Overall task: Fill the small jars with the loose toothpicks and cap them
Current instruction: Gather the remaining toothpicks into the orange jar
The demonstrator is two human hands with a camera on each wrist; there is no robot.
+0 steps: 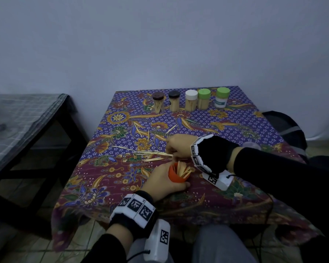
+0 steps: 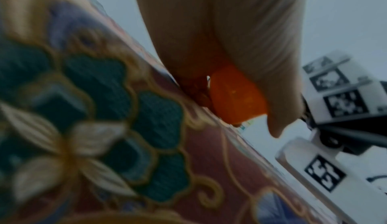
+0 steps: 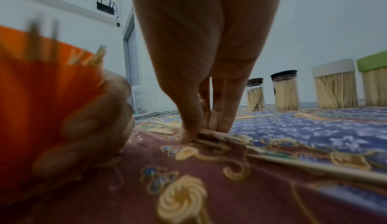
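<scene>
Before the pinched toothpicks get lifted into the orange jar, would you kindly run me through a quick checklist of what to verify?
1. Left hand grips the orange jar: ok.
2. Jar mouth is open, with toothpicks already sticking out of it: ok.
3. Right hand pinches a bundle of loose toothpicks on the tablecloth: ok.
4. All toothpicks are gathered: not ok, strays lie farther back.
5. Orange jar's cap is within reach: cannot tell.
6. Five capped jars stand clear at the back: ok.
</scene>
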